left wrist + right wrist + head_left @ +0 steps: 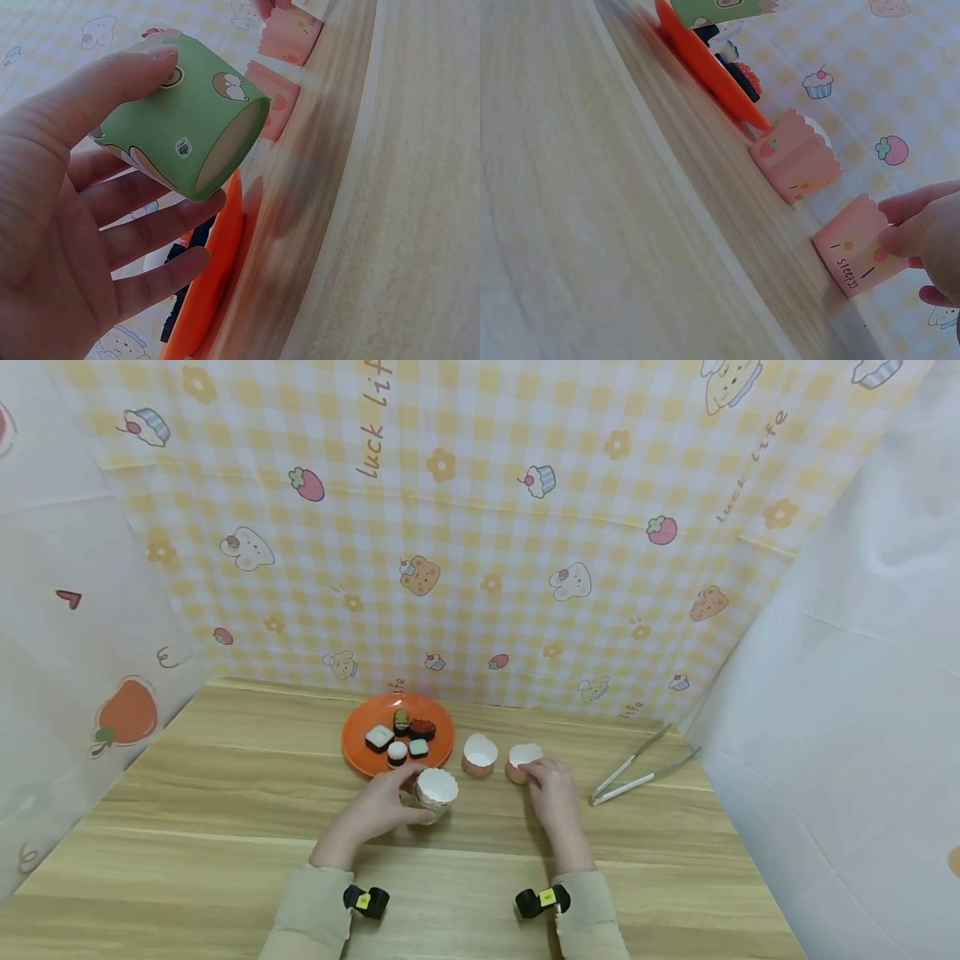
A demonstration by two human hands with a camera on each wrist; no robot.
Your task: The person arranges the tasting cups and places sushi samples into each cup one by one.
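My left hand (378,806) grips a green paper baking cup (191,120) between thumb and fingers. In the left wrist view the cup is tilted, its base showing and held off the wooden table. My right hand (557,789) pinches the rim of a pink paper cup (853,251) with "sleepy" printed on it, which stands upright on the table. Between the hands stands a second pink cup (478,758), touched by neither. Both pink cups show white insides in the head view; I see nothing in them.
An orange plate (356,731) with several sushi pieces (379,737) lies just behind my left hand. Metal tongs (634,783) rest spread on the table (465,893) to the right. A patterned cloth (480,527) hangs along the table's back edge.
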